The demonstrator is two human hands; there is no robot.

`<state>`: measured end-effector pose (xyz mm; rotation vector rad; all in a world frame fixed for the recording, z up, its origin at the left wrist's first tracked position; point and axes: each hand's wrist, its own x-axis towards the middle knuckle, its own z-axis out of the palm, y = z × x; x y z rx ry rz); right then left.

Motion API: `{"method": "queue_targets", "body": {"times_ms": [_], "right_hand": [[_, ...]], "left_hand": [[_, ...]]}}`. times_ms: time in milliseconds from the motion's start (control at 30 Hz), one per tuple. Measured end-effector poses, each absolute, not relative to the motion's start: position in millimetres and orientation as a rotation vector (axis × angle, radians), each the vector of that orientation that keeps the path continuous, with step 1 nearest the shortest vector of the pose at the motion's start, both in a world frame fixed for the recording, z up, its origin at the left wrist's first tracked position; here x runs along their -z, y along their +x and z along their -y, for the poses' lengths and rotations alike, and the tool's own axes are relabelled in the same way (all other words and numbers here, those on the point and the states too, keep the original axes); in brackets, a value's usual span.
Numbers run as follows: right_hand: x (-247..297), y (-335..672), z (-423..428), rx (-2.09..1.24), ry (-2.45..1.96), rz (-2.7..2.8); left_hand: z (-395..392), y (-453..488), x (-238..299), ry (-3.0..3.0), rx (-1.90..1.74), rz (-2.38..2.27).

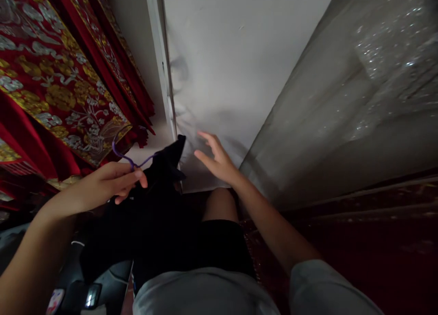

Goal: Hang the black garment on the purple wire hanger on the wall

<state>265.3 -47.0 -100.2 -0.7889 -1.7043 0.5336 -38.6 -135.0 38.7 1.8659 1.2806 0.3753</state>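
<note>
My left hand [114,180] is pinched shut on a thin purple hanger [127,159], from which a black garment [153,201] hangs down over my lap. My right hand [217,157] is raised with fingers spread, open and empty, just right of the garment's upper corner and close to the pale wall [239,55]. My bare knee [221,203] shows below the right hand.
Red cloth with gold and silver embroidery [58,73] hangs at the left. A white door frame edge [164,77] runs down the middle. A glittery grey surface [359,100] slopes at the right. A dark object with a small lit screen [92,299] lies lower left.
</note>
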Motion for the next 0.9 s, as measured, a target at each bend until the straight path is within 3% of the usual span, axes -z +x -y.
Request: {"method": "queue_targets", "body": {"times_ms": [233,433,500,667,900], "right_hand": [[113,275,16,-1.243,-0.830,1.410],[71,263,-15,-1.147,-0.684,1.077],[54,263,-34,-1.029,-0.661,1.036],[32,283,-56,-0.842,-0.612,1.022],[50,310,-29,-0.820,-0.581,0.786]], "left_hand": [[97,-46,-29,2.197,-0.861,-1.545],[76,-32,-4,2.372,-1.912,-1.513],[96,-12,4,2.497,-2.100,-1.356],[133,29,28,2.581,-1.919,-1.154],[82,26,77,2.629,-1.327,-1.401]]}}
